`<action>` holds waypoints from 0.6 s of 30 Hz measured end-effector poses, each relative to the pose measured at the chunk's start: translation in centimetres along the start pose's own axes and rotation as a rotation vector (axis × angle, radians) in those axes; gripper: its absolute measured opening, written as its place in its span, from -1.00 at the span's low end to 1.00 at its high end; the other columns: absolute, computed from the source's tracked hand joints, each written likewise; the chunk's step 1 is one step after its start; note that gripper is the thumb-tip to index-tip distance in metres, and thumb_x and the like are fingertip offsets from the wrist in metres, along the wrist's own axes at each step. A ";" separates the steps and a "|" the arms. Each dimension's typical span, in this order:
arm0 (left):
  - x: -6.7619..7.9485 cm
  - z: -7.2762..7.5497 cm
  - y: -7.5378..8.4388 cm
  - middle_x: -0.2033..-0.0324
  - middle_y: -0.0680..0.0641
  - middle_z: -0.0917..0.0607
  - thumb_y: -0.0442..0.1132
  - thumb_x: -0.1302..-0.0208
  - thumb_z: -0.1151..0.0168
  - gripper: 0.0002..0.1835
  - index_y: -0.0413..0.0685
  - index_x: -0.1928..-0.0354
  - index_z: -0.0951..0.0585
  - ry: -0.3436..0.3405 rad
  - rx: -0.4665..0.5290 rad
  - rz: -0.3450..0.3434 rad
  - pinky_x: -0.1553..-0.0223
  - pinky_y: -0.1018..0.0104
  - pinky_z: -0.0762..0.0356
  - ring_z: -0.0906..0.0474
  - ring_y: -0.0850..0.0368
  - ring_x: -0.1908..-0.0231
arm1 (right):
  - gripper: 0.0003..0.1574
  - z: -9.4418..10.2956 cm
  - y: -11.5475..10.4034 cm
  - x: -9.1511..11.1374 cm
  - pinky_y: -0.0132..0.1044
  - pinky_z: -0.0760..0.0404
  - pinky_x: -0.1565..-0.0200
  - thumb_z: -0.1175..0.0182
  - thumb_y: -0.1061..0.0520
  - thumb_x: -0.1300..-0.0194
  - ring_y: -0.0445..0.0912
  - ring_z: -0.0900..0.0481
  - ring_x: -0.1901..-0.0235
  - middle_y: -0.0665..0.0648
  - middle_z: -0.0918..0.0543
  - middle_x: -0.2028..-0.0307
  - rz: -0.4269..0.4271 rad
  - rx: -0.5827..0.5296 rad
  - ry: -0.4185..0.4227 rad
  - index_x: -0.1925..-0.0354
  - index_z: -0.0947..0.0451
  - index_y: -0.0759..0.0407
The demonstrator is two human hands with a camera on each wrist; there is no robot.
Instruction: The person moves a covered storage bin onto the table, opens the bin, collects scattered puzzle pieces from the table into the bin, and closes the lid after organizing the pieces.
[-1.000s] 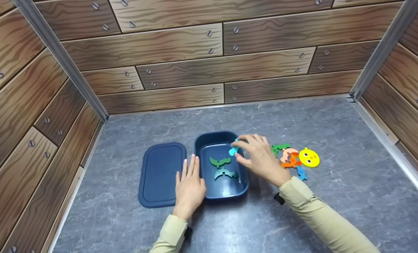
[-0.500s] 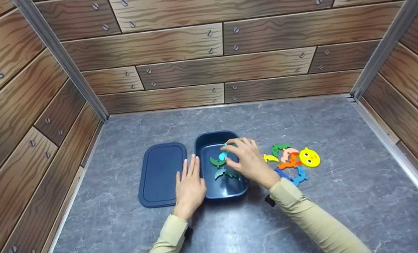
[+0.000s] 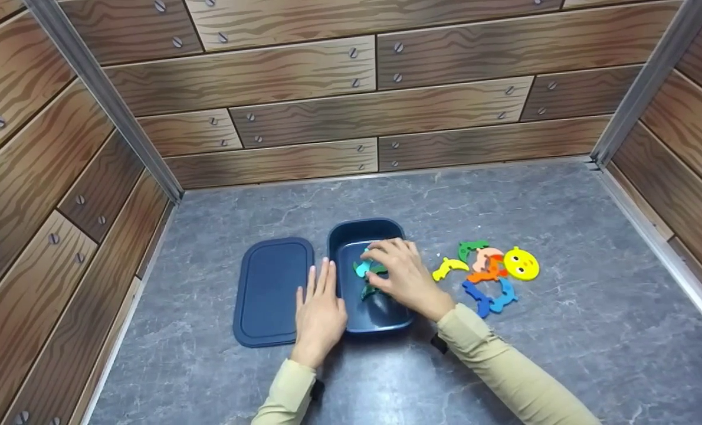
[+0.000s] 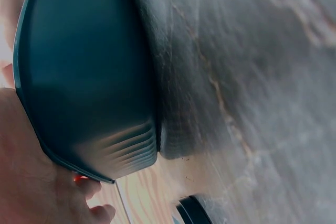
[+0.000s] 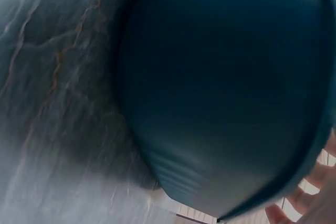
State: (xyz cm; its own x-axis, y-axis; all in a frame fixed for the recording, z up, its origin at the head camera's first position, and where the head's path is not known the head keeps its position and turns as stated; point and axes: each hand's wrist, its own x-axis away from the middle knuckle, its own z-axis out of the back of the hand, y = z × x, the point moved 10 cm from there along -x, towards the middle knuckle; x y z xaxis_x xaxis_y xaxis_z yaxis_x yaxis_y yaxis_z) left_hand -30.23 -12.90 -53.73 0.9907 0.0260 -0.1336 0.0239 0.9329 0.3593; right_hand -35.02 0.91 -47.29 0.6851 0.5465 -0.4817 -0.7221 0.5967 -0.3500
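Observation:
My left hand [image 3: 321, 319] lies with straight fingers along the left rim of a dark blue plastic box [image 3: 380, 323], its fingertips touching the rim. Over the inside of the box, my right hand [image 3: 409, 276] pinches a small cyan puzzle piece [image 3: 363, 269] between fingers and thumb. Beneath it on the box floor are a green piece [image 3: 379, 269] and a darker green piece [image 3: 368, 291], both partly hidden by the hand. In the left wrist view the box wall [image 4: 84, 66] fills the left side; the right wrist view shows mostly the outer wall [image 5: 220, 77].
Left of the box a matching blue lid [image 3: 274, 292] lies flat. To the right are a yellow crescent piece [image 3: 448, 267], a green piece [image 3: 472, 249], a round yellow face piece [image 3: 521, 264], orange and pink pieces, and two blue ones [image 3: 478, 298]. Wood-patterned walls enclose the grey surface.
My right hand has moved left and slightly down with the cyan piece, further over the box and the green pieces. The yellow crescent and blue pieces are now uncovered. My left hand stays put.

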 end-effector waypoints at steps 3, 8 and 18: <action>-0.1 0.0 0.0 -0.53 0.07 0.00 -0.19 -0.44 0.01 -0.31 0.03 -0.56 -0.08 0.006 -0.005 -0.005 -0.38 -0.23 0.04 0.13 -0.04 -0.50 | -0.65 -0.4 -0.1 -0.1 0.00 -0.37 0.01 -0.36 0.01 -0.24 -0.01 -0.45 -0.03 0.02 -0.60 -0.05 -0.006 -0.017 -0.018 -0.01 -0.66 -0.01; -0.1 0.0 0.1 -0.53 0.05 -0.01 -0.19 -0.43 -0.02 -0.30 0.01 -0.56 -0.08 0.009 -0.008 -0.012 -0.37 -0.25 0.03 0.12 -0.05 -0.50 | -0.42 -0.8 0.1 0.0 0.11 -0.37 -0.10 -0.43 -0.07 -0.18 0.06 -0.42 -0.14 0.10 -0.54 -0.19 -0.029 -0.040 -0.040 -0.15 -0.60 0.01; -0.1 -0.1 -0.1 -0.54 0.06 0.02 -0.19 -0.43 -0.02 -0.28 0.03 -0.56 -0.05 -0.006 0.000 0.003 -0.39 -0.23 0.06 0.15 -0.03 -0.50 | -0.42 1.3 1.2 1.0 0.15 -0.36 -0.11 -0.41 -0.04 -0.20 0.07 -0.38 -0.22 0.14 -0.50 -0.26 -0.064 -0.086 0.061 -0.19 -0.59 0.00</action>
State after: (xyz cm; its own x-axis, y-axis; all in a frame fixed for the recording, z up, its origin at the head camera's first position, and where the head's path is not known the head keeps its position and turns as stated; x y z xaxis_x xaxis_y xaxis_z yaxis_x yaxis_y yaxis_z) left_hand -30.35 -12.90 -53.86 0.9916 0.0264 -0.1268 0.0212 0.9327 0.3601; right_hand -35.09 2.93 -47.19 0.7248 0.4706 -0.5032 -0.6845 0.5750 -0.4482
